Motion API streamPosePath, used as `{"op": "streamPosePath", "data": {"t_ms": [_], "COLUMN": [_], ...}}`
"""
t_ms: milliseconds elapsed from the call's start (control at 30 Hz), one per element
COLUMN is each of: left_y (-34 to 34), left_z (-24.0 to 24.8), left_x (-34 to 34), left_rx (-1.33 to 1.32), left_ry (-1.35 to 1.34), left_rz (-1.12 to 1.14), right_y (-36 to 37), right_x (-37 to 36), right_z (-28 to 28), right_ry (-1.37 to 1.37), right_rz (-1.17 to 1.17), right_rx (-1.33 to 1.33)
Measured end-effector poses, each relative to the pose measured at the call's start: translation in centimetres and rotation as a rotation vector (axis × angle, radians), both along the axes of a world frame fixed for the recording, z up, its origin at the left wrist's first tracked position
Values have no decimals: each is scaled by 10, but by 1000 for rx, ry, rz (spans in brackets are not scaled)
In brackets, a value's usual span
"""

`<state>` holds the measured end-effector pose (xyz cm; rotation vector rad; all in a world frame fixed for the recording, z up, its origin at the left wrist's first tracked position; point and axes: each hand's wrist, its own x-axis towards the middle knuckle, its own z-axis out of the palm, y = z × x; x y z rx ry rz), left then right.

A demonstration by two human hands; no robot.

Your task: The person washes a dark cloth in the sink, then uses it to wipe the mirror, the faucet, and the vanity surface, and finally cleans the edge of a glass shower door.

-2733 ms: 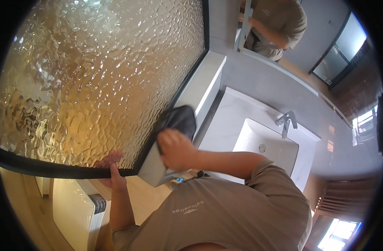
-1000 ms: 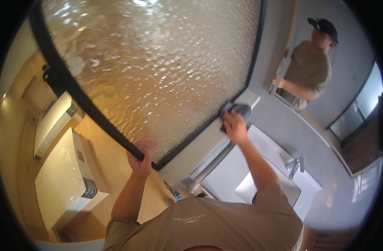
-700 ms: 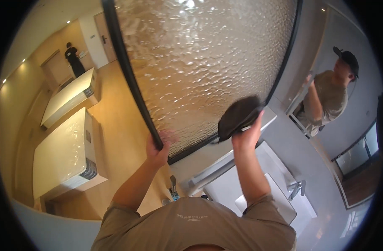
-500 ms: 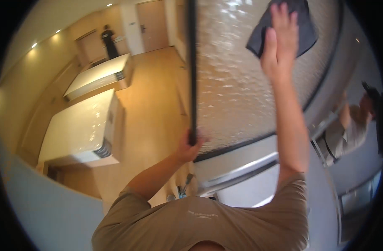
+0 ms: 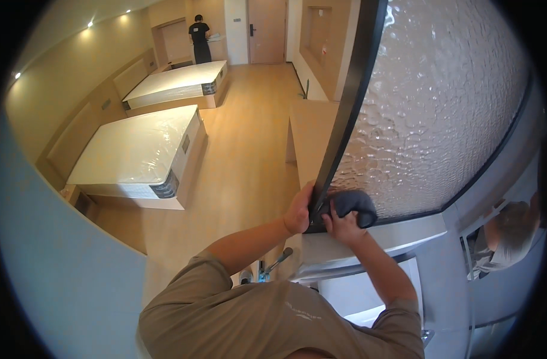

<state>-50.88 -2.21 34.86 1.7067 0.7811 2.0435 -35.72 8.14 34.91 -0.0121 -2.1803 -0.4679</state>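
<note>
A textured glass panel point(image 5: 429, 119) in a black frame point(image 5: 349, 119) stands in front of me on the right. My left hand point(image 5: 300, 210) grips the frame's upright edge near its bottom corner, its fingers partly hidden by the frame. Close beside it, my right hand point(image 5: 345, 228) presses a bunched dark grey cloth point(image 5: 356, 204) against the lower left corner of the glass. The right fingers are bent over the cloth.
Two plastic-covered mattresses point(image 5: 136, 152) on wooden bases stand at left. A person point(image 5: 200, 39) in dark clothes is at the far wall, near a door point(image 5: 267, 33). A wooden desk point(image 5: 312, 128) stands behind the frame. Below the glass runs a white ledge point(image 5: 393, 232); a mirror point(image 5: 506, 233) is at right.
My right hand has brought the cloth down from high on the glass to its lower left corner, where it is now bunched. My left hand stays on the frame; the view has turned left.
</note>
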Motion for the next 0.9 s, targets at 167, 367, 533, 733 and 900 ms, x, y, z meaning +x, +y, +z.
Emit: {"op": "streamPosePath", "data": {"t_ms": [167, 367, 533, 733, 900], "left_y": [12, -4, -17, -17, -18], "left_z": [-60, -3, 30, 11, -10], "left_x": [-15, 6, 10, 5, -9], "left_rx": [-298, -128, -35, -149, -193], "left_ry": [-473, -369, -274, -200, -168], "left_rz": [-143, -271, -358, -89, -48], "right_y": [-6, -13, -47, -30, -27], "right_x": [-19, -50, -41, -23, -20], "right_z": [157, 422, 365, 61, 33], "right_ry": [-220, 603, 74, 151, -19], "right_rz": [-16, 79, -42, 16, 68], "right_rx": [-24, 302, -347, -288, -322]}}
